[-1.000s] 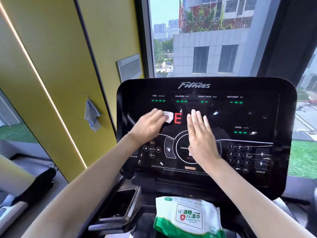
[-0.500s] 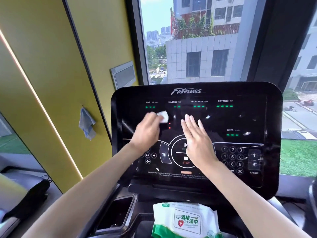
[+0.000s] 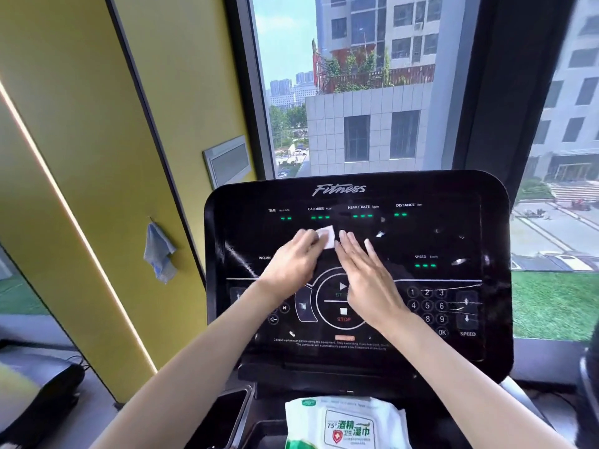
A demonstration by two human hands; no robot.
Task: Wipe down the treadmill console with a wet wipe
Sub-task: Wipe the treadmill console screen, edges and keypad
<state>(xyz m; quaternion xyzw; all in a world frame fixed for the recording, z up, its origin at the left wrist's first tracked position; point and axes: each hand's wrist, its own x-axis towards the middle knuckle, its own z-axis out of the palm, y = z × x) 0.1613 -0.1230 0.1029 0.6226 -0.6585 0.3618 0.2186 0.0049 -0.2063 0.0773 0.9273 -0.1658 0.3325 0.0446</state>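
Note:
The black glossy treadmill console [image 3: 453,241] fills the middle of the view, lit with green readouts and a keypad at the right. My left hand [image 3: 291,264] presses a small white wet wipe [image 3: 326,236] against the middle of the display; the wipe sticks out past my fingertips. My right hand [image 3: 366,277] lies flat on the console beside it, fingers straight and together, covering part of the round start/stop dial. The two hands almost touch at the fingertips.
A white and green pack of wet wipes [image 3: 346,422] lies on the tray below the console. A cup holder [image 3: 227,416] sits at its left. A blue cloth [image 3: 158,251] hangs on the yellow wall [image 3: 97,157]. A window is behind.
My left hand with the wipe has slid right along the display, up against my right hand's fingertips. The camera has tilted up, so the console sits lower in view.

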